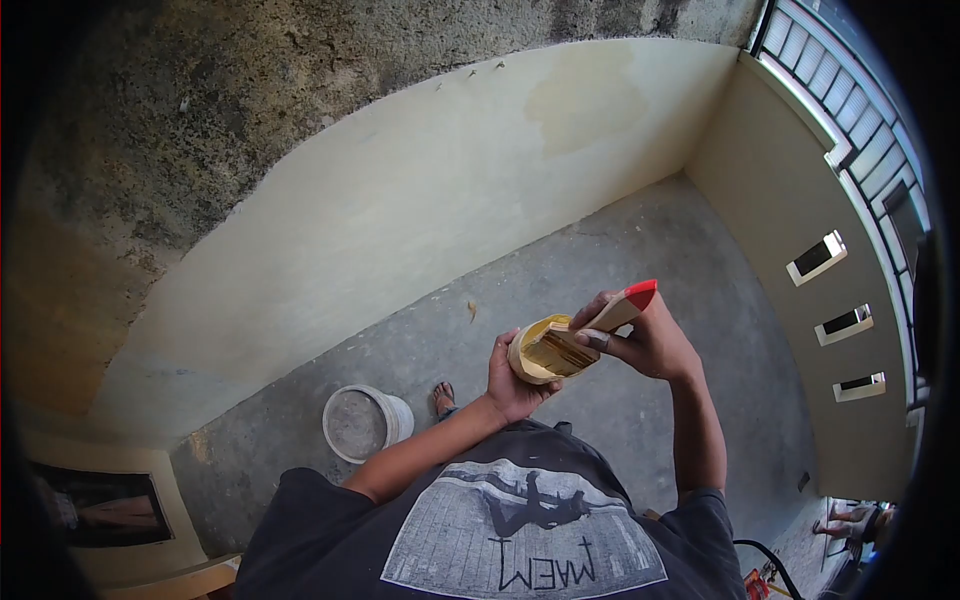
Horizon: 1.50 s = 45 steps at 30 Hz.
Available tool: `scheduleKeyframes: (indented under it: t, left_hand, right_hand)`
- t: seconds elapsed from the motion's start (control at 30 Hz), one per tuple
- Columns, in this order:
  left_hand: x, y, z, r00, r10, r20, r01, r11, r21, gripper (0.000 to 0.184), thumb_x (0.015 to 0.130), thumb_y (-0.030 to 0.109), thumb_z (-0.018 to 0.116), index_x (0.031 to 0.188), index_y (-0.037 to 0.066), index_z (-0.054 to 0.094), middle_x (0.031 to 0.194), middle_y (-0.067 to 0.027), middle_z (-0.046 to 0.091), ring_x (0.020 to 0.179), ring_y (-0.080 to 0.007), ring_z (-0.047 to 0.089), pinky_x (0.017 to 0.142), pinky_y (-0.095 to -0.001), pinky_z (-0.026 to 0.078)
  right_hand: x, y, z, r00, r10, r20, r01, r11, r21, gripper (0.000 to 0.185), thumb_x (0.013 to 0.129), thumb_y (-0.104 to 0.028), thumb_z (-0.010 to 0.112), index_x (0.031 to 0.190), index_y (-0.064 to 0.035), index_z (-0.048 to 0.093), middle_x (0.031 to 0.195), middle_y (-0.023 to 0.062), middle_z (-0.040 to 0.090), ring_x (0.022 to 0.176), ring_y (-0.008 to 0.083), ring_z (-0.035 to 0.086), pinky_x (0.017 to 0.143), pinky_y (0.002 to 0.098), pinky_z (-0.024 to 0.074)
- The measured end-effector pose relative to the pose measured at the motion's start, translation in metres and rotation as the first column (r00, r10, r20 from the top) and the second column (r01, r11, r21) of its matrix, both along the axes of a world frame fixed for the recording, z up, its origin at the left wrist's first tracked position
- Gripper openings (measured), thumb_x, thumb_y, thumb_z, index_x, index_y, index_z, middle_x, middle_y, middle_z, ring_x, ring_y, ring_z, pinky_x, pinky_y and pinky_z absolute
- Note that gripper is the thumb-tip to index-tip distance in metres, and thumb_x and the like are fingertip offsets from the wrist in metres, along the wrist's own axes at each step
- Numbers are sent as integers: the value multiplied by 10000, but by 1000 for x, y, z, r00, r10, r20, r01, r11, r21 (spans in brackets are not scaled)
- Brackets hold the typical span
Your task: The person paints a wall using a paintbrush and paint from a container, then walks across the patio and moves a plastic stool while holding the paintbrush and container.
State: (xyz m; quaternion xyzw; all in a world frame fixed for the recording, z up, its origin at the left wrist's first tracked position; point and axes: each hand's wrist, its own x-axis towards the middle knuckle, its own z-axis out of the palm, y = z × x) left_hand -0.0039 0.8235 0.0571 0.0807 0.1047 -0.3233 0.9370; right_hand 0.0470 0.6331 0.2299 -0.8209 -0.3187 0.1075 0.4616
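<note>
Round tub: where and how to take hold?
Round tub: probably best cupped around its outer wall from the person's left, as the left hand does. The curved side suits wrapped fingers; the right hand works the red-ended tool at the open mouth.

a whitish bucket [368,424] stands on the grey floor [745,400], a small brown scrap [471,311] lies near the pale wall [400,200], and metal railings [850,105] rise at right.

Brush bristles [566,345]: partly hidden by your right fingers [598,340] and the tub's rim. Tub contents [548,352]: level not readable. Person at lower right [855,522]: small, blurred, cut off by the dark lens border.
</note>
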Motion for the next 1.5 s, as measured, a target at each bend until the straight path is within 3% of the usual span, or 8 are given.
scheduleKeyframes:
  t: [0.17,0.27,0.33,0.57,0.63,0.77,0.97,1.5]
  left_hand:
    - [0,-1,-3,1000,9,-4,-9,999,-34,605,896,585,411,1258,125,566,1173,-108,616,993,-253,607,702,-384,534]
    - [-3,-3,2,1000,16,-20,-16,1000,21,598,895,584,412,1242,125,574,1157,-105,619,970,-248,607,687,-383,530]
    - [-3,-4,4,998,48,-44,-45,996,78,588,892,582,416,1220,122,581,1127,-99,622,927,-238,601,669,-379,522]
    - [0,2,5,997,67,-24,-63,989,136,556,879,586,430,1194,159,594,1104,-54,626,937,-207,575,723,-344,482]
    - [3,3,2,998,67,19,-68,995,78,539,871,586,439,1181,175,600,1111,-40,626,964,-200,571,736,-333,466]
    - [6,1,7,998,65,15,-66,991,116,533,866,583,449,1170,173,603,1117,-40,625,974,-202,571,723,-334,464]
    - [10,0,5,996,74,52,-79,993,93,532,859,589,461,1158,174,606,1117,-38,622,988,-200,566,718,-329,456]
    - [17,-1,4,989,144,16,-145,987,69,490,865,551,470,1132,164,611,1058,-29,623,916,-189,553,686,-326,437]
  right_hand:
    - [-6,-1,-6,999,30,-42,-29,999,23,176,818,-136,743,943,-37,669,901,89,698,828,225,685,731,338,549]
    - [-9,-4,-9,998,-27,58,20,993,118,178,837,-141,733,944,-15,665,882,89,696,805,197,682,704,323,552]
    - [-12,-6,-13,962,-189,-196,240,928,285,183,869,-141,709,939,20,656,844,79,680,785,160,669,666,294,552]
    - [-14,-11,-41,884,-353,-307,443,841,309,227,920,-190,657,925,35,625,822,77,648,718,139,652,610,282,555]
    - [-13,-16,-60,819,-385,-426,557,714,425,237,931,-218,643,936,15,600,825,76,643,693,141,648,603,294,564]
    - [-19,-17,-70,749,-377,-544,636,638,434,211,916,-209,644,975,-28,553,851,57,633,705,118,644,593,276,573]
    - [-23,-15,-75,721,-369,-586,675,561,478,239,875,-174,693,984,-10,559,861,84,654,706,128,656,606,261,575]
    - [-10,-27,-77,702,-440,-560,709,510,487,217,878,-202,683,929,-34,556,802,62,628,664,109,618,583,244,529]
